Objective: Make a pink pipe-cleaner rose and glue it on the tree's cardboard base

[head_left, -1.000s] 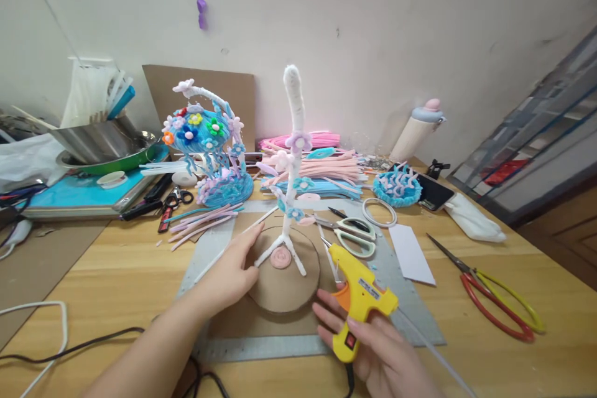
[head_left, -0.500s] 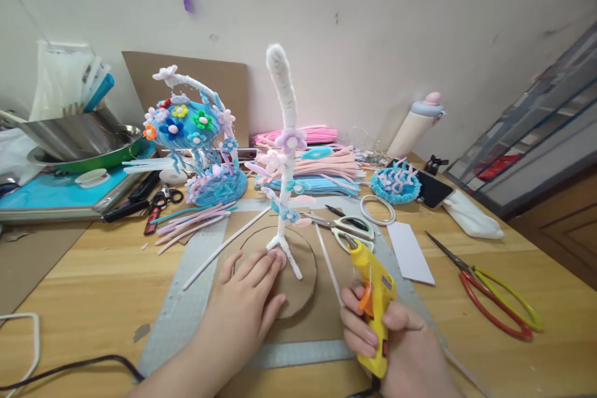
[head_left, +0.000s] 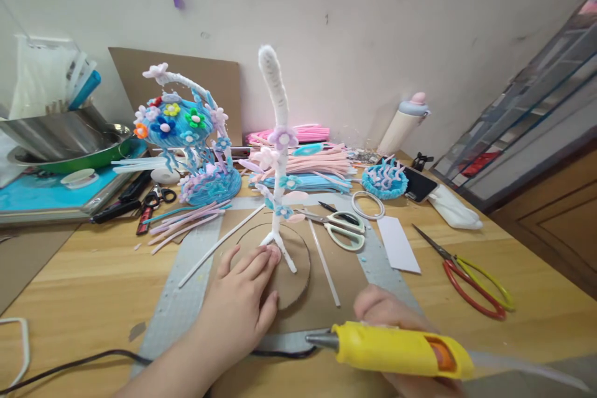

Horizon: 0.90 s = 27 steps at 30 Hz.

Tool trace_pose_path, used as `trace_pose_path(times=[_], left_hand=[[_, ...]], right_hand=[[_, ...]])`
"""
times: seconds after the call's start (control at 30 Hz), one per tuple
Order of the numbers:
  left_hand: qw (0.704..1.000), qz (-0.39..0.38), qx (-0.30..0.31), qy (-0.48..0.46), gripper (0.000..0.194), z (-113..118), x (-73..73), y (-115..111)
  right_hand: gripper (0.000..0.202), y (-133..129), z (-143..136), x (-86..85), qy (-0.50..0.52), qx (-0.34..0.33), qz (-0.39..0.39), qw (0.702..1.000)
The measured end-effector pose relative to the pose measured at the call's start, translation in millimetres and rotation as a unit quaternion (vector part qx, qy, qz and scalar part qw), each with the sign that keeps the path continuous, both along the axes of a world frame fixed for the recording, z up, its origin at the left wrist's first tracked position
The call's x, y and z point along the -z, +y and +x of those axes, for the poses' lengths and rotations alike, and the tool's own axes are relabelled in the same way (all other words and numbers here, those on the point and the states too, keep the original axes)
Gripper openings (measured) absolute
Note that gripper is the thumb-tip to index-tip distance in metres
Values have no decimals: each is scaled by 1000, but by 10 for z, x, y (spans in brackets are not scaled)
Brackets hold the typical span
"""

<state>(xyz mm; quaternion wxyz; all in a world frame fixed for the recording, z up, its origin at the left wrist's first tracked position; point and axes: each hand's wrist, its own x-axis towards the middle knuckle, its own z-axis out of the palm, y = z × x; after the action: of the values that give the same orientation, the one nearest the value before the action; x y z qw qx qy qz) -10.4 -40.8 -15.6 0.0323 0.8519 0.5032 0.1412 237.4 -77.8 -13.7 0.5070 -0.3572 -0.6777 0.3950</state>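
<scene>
While the wooden counter [head_left: 107, 273] stretches away on either side of the white stem [head_left: 280, 106], a grey cutting mat [head_left: 172, 317] and a cardboard sheet [head_left: 308, 318] lie layered beneath its foot. The stem stands near upright, its long axis tipping slightly left towards the top, its legs splayed on a cardboard disc [head_left: 293, 287]. In front of the stem and to its right, a yellow glue gun [head_left: 387, 348] lies level, nozzle pointing left, well apart from it. The right hand [head_left: 396, 312] is closed around the gun, most of its fingers hidden. The left hand [head_left: 242, 298] is the nearer to the stem: palm down, just in front and leftward, fingers loosely spread and gripping nothing visible. Scissors [head_left: 347, 230] flank the stem's right side; a thin glue stick [head_left: 323, 259] lies beyond the disc's right edge, with cardboard extending from there towards the gun. Smallest, a pink coil [head_left: 274, 253] sits at the stem's foot, touched by the left fingertips.
</scene>
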Motion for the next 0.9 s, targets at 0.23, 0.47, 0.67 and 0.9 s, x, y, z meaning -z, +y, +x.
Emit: trace_pose_path(times=[0.23, 0.47, 0.67, 0.9], left_hand=[[1000, -27, 7, -4, 58, -4, 14, -52], [999, -53, -6, -14, 57, 1, -45, -37], [957, -121, -63, -256, 23, -147, -412, -281], [890, -306, 1, -338, 8, -177, -732, -626]], right_hand=[[23, 57, 20, -144, -124, -53, 210, 968], [11, -24, -22, -143, -160, 2, 323, 933], [18, -109, 25, -207, -239, -31, 313, 919], [32, -137, -33, -299, -291, -73, 319, 899]])
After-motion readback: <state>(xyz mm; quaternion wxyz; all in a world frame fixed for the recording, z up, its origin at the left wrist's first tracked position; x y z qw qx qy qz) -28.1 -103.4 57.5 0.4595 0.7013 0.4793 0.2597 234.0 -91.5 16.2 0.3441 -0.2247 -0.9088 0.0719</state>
